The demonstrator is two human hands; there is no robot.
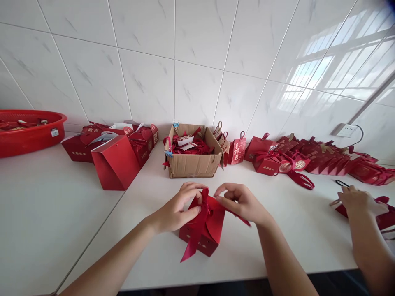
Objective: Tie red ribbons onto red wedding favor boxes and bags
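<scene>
A small red gift box [217, 224] with gold lettering stands on the table in front of me. A dark red ribbon [194, 238] is looped at its top, one tail hanging down the front and another stretching right under my right hand. My left hand [182, 207] has thumb and fingers closed on the ribbon at the top left of the box. On the other side my right hand [242, 203] curls its fingers over the ribbon's right part, with thumb and index finger close together. The fingertips partly hide the knot.
Behind the box stands a cardboard carton [194, 166] filled with red ribbons and tags. Larger red boxes [115, 164] and a red plastic basin [31, 135] are at left. Several finished-looking red boxes [267, 164] line the wall at right. Another person's hand [359, 201] works at far right.
</scene>
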